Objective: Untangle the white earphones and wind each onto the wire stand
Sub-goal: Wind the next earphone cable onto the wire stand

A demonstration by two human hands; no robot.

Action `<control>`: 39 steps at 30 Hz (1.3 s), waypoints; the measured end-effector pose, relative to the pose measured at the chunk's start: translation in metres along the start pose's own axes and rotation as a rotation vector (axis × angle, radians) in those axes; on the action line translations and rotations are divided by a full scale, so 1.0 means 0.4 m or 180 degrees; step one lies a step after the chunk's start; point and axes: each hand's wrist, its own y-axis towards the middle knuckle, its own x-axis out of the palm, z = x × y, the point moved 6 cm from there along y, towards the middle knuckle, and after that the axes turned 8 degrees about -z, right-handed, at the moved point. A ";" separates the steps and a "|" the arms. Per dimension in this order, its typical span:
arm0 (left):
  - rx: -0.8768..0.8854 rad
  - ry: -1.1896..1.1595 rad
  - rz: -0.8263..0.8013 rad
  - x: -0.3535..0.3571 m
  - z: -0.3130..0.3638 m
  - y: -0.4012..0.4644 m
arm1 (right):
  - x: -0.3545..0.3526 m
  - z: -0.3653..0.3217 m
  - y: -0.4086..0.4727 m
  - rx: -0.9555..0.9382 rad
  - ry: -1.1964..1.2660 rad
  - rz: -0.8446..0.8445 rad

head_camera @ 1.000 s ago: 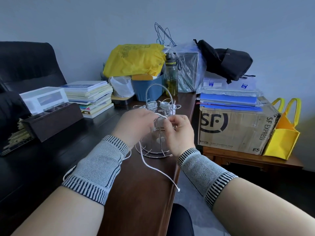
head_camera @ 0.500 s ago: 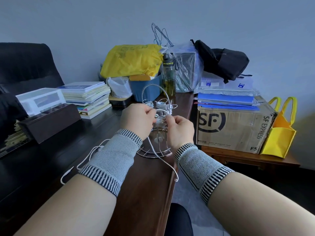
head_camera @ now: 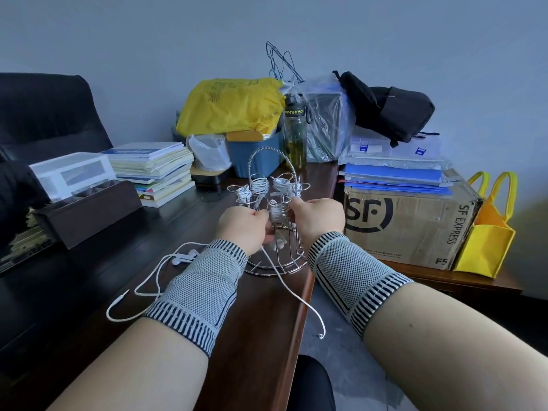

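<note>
Both hands are winding a white earphone cord point(head_camera: 278, 213) onto the wire stand point(head_camera: 271, 221) at 12 o'clock on the bench point(head_camera: 267, 321), the left hand point(head_camera: 241, 226) and right hand point(head_camera: 318, 216) pinching it, and next the loose tail point(head_camera: 296, 295) probably needs wrapping.

book stack point(head_camera: 154, 170), sf box point(head_camera: 409, 221), yellow tote point(head_camera: 486, 244)
</note>
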 end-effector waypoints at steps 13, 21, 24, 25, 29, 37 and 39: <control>0.0330 -0.0270 -0.0234 -0.003 -0.024 -0.009 | 0.011 0.035 -0.012 -0.0641 0.0216 0.0036; 0.1275 0.2346 -0.0011 0.000 0.047 -0.059 | 0.061 -0.001 -0.082 -0.2438 -0.0657 -0.0395; 0.1520 0.2779 -0.0030 -0.007 0.067 -0.074 | 0.070 -0.005 -0.078 -0.2605 -0.0697 -0.0297; 0.1569 0.2816 -0.0028 -0.014 0.073 -0.077 | 0.070 -0.004 -0.074 -0.2618 -0.0706 -0.0254; 0.1276 0.1825 -0.0242 -0.048 0.067 -0.063 | 0.053 0.007 -0.062 -0.2371 -0.0526 -0.0049; 0.1011 0.0623 -0.0360 -0.043 0.017 -0.031 | 0.028 0.050 -0.046 -0.1478 0.0482 0.0090; 0.0973 0.0481 -0.0333 -0.035 0.017 -0.029 | 0.024 0.055 -0.033 -0.1151 0.0704 -0.0025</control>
